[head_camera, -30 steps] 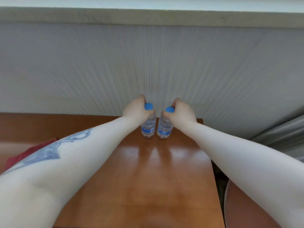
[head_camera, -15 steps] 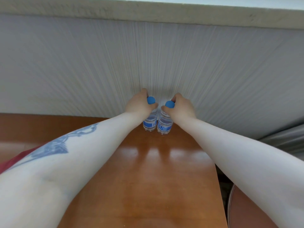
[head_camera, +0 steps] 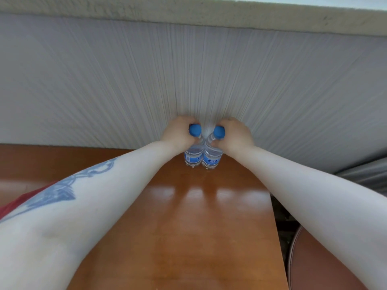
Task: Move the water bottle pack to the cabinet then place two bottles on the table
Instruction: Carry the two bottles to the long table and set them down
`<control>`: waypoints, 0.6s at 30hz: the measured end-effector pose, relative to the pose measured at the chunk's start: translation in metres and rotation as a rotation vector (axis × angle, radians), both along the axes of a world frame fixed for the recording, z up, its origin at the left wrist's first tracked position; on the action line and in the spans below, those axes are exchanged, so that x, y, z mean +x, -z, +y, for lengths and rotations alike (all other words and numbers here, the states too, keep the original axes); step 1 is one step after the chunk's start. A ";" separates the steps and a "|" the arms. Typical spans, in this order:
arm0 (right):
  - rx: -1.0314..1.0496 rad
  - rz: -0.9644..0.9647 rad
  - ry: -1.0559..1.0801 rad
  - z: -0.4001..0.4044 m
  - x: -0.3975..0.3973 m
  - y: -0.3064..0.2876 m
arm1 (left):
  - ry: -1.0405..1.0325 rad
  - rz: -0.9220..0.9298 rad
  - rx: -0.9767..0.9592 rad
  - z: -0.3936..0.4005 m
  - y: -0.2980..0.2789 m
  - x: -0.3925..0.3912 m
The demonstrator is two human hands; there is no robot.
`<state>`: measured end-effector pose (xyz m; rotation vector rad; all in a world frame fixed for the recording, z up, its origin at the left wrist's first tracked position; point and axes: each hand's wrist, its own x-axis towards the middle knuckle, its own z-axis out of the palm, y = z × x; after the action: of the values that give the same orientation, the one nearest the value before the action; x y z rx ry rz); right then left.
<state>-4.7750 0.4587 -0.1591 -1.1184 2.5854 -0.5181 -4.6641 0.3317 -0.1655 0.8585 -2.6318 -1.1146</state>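
Both outstretched, left hand (head_camera: 180, 131) and right hand (head_camera: 235, 135) gripping bottles (head_camera: 210, 160)

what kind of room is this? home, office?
Likely a home or other lived-in room, not certain: a glossy wooden table stands against a ribbed grey wall, with a round brown seat beside it. Nothing shows the wider room.

You have one view only, worn on your head: it looks forward and steeply down along both forearms toward the far edge of the table (head_camera: 188, 237), close to the wall (head_camera: 104, 80), its near edge out of frame.
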 end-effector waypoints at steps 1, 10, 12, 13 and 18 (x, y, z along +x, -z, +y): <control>-0.013 -0.014 -0.010 0.002 -0.001 -0.001 | 0.026 -0.003 0.008 -0.001 0.000 0.000; -0.067 -0.064 0.067 0.008 0.005 0.012 | -0.145 0.074 0.043 0.005 0.016 0.000; -0.079 -0.079 0.069 0.007 0.005 0.013 | -0.127 0.079 0.041 0.002 0.017 -0.001; -0.086 -0.082 0.068 0.007 0.005 0.013 | -0.106 0.079 0.043 0.000 0.017 -0.001; -0.129 -0.070 0.099 0.009 0.010 0.015 | -0.051 0.075 0.052 -0.004 0.019 -0.001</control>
<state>-4.7654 0.4674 -0.1743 -0.9957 2.5880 -0.7431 -4.6648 0.3276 -0.1843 0.8704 -2.5170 -1.1832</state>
